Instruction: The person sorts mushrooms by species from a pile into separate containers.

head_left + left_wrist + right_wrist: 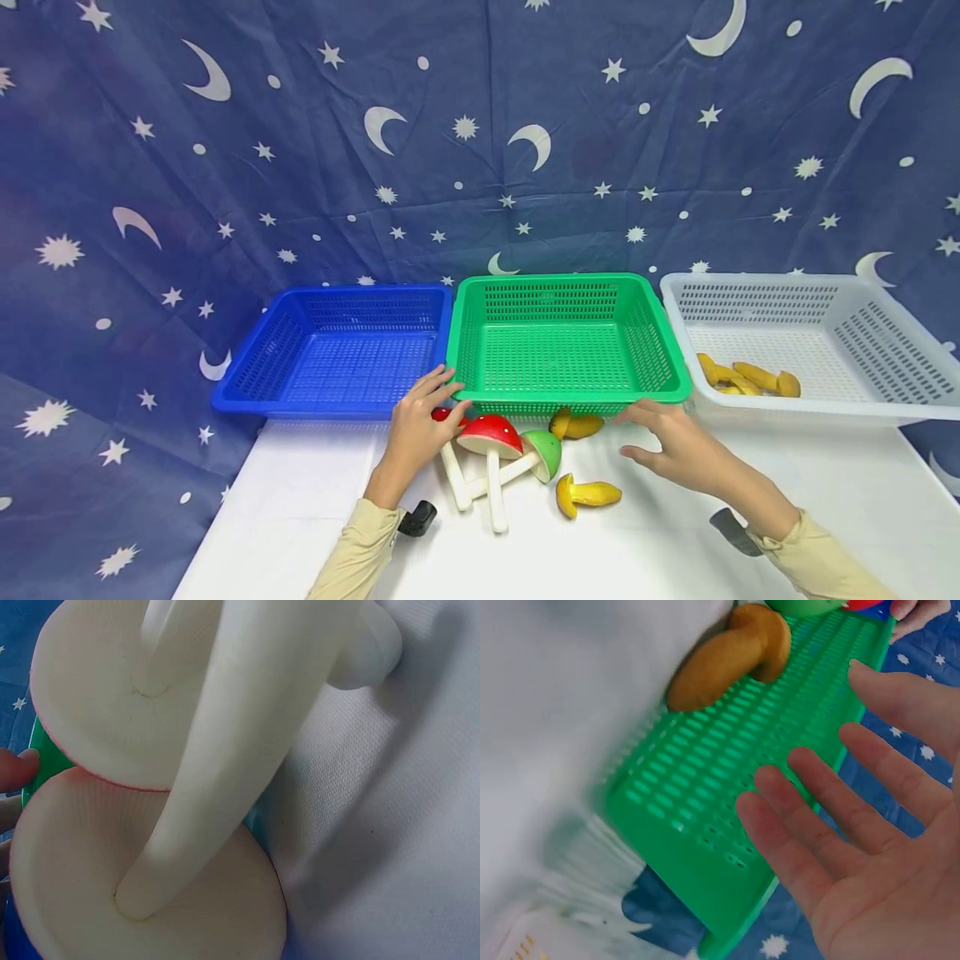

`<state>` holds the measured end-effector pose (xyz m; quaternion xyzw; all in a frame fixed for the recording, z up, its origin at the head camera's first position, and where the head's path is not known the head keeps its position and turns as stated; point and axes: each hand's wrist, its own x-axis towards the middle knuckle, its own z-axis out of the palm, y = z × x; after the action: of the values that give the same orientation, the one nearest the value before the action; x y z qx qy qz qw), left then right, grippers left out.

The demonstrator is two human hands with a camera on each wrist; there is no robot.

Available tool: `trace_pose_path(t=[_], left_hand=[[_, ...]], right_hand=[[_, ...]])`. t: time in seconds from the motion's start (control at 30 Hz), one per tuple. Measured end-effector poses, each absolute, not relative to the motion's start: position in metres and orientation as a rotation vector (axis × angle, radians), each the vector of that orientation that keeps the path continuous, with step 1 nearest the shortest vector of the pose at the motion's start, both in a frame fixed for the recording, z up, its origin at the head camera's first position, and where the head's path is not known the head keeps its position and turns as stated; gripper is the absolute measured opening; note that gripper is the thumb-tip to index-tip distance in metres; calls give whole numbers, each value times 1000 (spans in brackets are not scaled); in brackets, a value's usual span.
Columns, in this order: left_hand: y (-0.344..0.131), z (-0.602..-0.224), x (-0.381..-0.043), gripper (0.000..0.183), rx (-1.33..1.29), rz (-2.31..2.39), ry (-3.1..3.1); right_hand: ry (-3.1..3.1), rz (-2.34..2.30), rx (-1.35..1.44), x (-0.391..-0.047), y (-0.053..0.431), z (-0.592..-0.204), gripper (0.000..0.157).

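My left hand hovers by a red-capped toy mushroom, its fingers spread toward the blue and green basket rims. Its thumb shows beyond the pale cap undersides in the left wrist view; whether it touches a cap I cannot tell. Another red mushroom with white dots lies beside it, over the stem of a green-capped mushroom. My right hand is held near the green basket's front right corner, fingers loosely extended and palm bare. To its left lie two yellow-brown mushrooms, one against the basket, one nearer me.
A blue basket, a green basket and a white basket stand in a row at the back of the white table. Several yellow-brown mushrooms lie in the white basket. A starry blue cloth hangs behind.
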<state>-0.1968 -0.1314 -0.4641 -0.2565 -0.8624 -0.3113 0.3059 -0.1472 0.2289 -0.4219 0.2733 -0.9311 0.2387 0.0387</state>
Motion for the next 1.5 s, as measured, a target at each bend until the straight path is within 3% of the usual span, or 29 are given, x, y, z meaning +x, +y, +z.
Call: trace_pose_path(t=[0.33, 0.7, 1.0, 1.5], left_hand=[[-132, -465, -196, 27, -670, -837, -2298], [-131, -467, -197, 27, -681, -804, -2256], [-131, -465, -195, 26, -671, -811, -2273], [-131, -464, -196, 26, -688, -802, -2253]], right_hand=[[-2830, 674, 816, -152, 216, -444, 35], [-2840, 598, 786, -163, 191, -484, 50], [-2775, 482, 689, -166, 180, -499, 43], [-2767, 664, 608, -169, 186, -498, 27]])
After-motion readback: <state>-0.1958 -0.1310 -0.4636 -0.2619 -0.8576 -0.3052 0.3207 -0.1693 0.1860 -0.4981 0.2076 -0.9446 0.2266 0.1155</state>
